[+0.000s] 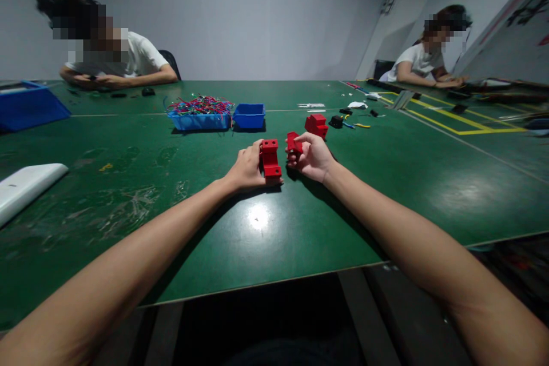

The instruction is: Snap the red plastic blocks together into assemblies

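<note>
A red block with a wide notch and small round holes (270,159) is gripped by my left hand (246,167), its fingers behind and under it. Just to the right, my right hand (316,158) pinches a smaller red angular piece (294,143) between thumb and fingers. A narrow gap separates the two red parts. Behind my right hand, another red block (316,124) stands on the green table (283,229).
A blue bin (199,121) heaped with red and blue wires stands beside a smaller blue bin (249,116). Pliers (362,126) and black bits lie right of centre. A white case (30,186) and large blue bin (32,107) are left. Two people sit across the table.
</note>
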{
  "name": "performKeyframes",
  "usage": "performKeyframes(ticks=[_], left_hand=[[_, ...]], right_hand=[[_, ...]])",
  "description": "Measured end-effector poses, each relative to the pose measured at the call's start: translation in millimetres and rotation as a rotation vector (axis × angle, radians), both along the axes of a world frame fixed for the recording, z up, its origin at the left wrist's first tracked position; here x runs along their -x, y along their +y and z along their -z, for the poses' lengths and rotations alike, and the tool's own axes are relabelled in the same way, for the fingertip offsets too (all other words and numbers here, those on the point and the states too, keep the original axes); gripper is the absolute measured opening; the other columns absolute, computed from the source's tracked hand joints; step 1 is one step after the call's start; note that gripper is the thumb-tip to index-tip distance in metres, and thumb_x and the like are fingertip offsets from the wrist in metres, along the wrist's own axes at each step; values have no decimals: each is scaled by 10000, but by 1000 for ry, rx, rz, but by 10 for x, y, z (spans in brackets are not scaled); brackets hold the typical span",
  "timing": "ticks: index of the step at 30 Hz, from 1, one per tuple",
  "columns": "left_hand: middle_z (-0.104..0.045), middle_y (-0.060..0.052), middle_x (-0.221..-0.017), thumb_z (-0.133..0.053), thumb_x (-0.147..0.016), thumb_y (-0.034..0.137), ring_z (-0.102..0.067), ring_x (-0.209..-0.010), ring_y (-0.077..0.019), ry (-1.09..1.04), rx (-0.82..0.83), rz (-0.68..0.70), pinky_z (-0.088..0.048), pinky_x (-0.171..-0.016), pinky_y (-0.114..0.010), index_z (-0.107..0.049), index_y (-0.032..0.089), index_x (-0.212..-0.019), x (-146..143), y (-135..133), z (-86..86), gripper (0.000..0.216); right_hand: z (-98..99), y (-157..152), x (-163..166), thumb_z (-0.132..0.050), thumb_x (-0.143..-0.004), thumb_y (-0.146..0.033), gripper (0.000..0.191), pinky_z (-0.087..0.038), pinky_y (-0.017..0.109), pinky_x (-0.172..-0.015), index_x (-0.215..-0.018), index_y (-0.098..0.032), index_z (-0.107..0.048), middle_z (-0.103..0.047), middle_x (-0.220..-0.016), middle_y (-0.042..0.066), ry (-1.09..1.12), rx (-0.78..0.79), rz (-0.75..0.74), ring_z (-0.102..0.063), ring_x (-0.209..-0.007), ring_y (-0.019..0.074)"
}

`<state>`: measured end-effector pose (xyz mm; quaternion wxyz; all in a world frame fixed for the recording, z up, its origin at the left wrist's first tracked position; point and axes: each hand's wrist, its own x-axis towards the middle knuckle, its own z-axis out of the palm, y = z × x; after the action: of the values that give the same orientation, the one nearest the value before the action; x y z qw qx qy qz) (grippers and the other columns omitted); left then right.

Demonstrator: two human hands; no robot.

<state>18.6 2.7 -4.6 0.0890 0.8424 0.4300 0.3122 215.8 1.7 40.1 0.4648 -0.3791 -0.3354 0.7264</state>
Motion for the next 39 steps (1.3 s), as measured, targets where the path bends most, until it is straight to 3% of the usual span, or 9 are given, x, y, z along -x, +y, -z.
performKeyframes(ticks=[4, 13, 16, 20, 24, 28, 32, 36, 39], left_hand=[[-545, -174, -1312, -797, -531, 635, -560, -1193, -365, 1, 4, 1, -397, -1027, -507, -286, 180, -1389, 2, 6, 7, 1098], [-543, -200, -1310, -806, -531, 610, -548, -1200, -378, 5, 4, -7, -393, -1019, -535, -282, 157, -1394, 11, 33, 34, 1107], [-545, -197, -1302, -802, -539, 610, -555, -1190, -377, 12, 5, -4, -399, -1013, -533, -291, 150, -1389, 8, 31, 28, 1094], [-533, -205, -1314, -786, -557, 639, -550, -1196, -375, 28, -5, -11, -400, -1023, -516, -292, 123, -1384, 2, 27, 24, 1092], [-535, -190, -1318, -793, -538, 643, -547, -1206, -371, 32, 6, -21, -392, -1034, -504, -277, 141, -1392, 0, 30, 27, 1117], [-527, -178, -1330, -791, -548, 625, -541, -1214, -365, 31, 4, -10, -390, -1029, -502, -292, 167, -1394, 5, 36, 29, 1083], [-511, -179, -1347, -791, -552, 623, -532, -1223, -368, 37, -7, -1, -392, -1026, -504, -302, 168, -1396, 9, 42, 35, 1076], [-505, -177, -1358, -781, -556, 641, -522, -1235, -370, 38, -5, -6, -383, -1032, -509, -298, 179, -1401, 9, 41, 35, 1078], [-529, -175, -1330, -779, -551, 650, -535, -1211, -369, 26, 5, -11, -381, -1028, -514, -295, 175, -1400, 10, 34, 27, 1087]], right_hand=[[40, 5, 42, -727, -657, -240, 230, -324, 220, -474, -718, -193, -511, -523, -587, -42, -62, -11, 54, -435, -504, 85], [183, 58, 66, -804, -530, -89, 295, -319, 235, -510, -728, -169, -601, -574, -614, -38, -219, -156, 137, -456, -554, 78], [196, 54, 73, -814, -550, -125, 293, -332, 243, -529, -755, -180, -612, -582, -615, -40, -269, -190, 123, -465, -550, 80], [166, 43, 84, -804, -595, -160, 270, -338, 245, -522, -771, -188, -601, -623, -660, -25, -287, -122, 145, -517, -545, 91], [131, 51, 76, -767, -676, -254, 190, -366, 254, -537, -761, -172, -618, -672, -742, 27, -281, -94, 162, -607, -646, 138], [164, 74, 61, -821, -616, -276, 347, -436, 270, -646, -906, -197, -648, -705, -873, 15, -307, -250, 190, -627, -782, 151], [223, 103, 54, -850, -549, -255, 539, -476, 336, -872, -1037, -201, -625, -709, -973, 25, -343, -409, 226, -641, -901, 167], [193, 103, 43, -863, -526, -277, 552, -452, 371, -947, -1030, -194, -655, -704, -987, 40, -483, -547, 304, -625, -956, 187], [123, 73, 27, -859, -560, -374, 461, -457, 354, -885, -953, -206, -689, -712, -926, 32, -465, -517, 270, -626, -907, 184]])
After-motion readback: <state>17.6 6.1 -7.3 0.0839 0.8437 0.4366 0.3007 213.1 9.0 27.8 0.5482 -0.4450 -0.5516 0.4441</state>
